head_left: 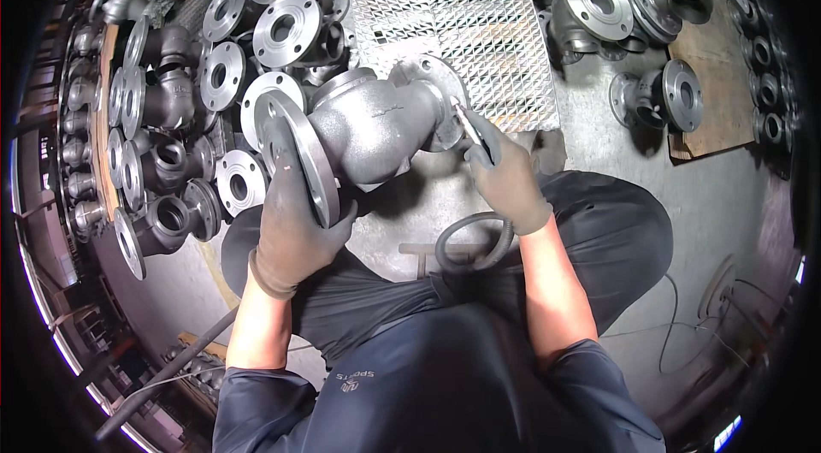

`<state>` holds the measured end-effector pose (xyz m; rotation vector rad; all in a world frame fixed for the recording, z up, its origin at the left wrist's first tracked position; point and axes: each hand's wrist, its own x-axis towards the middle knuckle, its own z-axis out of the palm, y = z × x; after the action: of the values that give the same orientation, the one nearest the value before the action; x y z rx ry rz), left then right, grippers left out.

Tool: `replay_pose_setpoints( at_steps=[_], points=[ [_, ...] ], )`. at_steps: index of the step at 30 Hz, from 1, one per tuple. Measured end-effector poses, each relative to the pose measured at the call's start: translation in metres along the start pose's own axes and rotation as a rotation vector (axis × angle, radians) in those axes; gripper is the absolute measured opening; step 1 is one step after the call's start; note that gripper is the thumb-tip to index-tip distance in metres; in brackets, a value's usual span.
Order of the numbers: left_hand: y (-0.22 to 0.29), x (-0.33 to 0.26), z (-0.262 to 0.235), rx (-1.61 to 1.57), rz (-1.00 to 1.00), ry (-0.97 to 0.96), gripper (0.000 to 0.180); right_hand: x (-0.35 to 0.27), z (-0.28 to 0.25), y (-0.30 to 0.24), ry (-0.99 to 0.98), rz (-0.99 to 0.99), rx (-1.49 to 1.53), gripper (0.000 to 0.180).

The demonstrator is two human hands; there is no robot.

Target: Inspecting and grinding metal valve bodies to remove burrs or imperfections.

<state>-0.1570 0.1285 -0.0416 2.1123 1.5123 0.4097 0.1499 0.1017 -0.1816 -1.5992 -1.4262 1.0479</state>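
Note:
A grey cast-metal valve body (363, 130) with a round flange at each end lies in front of me, tilted up to the right. My left hand (299, 226), in a grey-brown glove, grips the near-left flange, its fingers on the outer face and its thumb by the lower rim. My gloved right hand (506, 182) is closed around a slim, pale, pen-like tool (467, 121). The tool's tip points at the inner side of the far-right flange (445, 94); whether it touches cannot be told. The tool's lower part is hidden in the glove.
Many flanged valve bodies (162, 166) are stacked at left, with more (590, 12) at far right. One valve (654, 98) stands beside a wooden board (710, 68). A patterned metal plate (445, 4) lies ahead. A dark hose (445, 252) loops below my right hand. Thin cables (671, 325) cross the right floor.

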Motion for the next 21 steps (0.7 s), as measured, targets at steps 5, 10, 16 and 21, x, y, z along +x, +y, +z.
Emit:
replay_pose_setpoints(
  at_steps=[5, 10, 16, 21],
  points=[
    [0.005, 0.009, -0.003, -0.074, -0.08, 0.001, 0.134, 0.0, -0.003, -0.008, 0.004, -0.038, -0.019, 0.054],
    [0.015, 0.045, -0.02, -0.432, -0.283, 0.233, 0.125, -0.013, -0.008, -0.017, -0.073, 0.13, 0.073, 0.053],
    [0.042, 0.052, -0.02, -0.697, -0.4, 0.311, 0.115, -0.011, -0.001, -0.013, -0.065, 0.125, 0.055, 0.053],
    [0.047, 0.054, -0.015, -0.684, -0.42, 0.343, 0.107, -0.003, 0.017, -0.004, -0.049, 0.08, -0.001, 0.055]
  ],
)
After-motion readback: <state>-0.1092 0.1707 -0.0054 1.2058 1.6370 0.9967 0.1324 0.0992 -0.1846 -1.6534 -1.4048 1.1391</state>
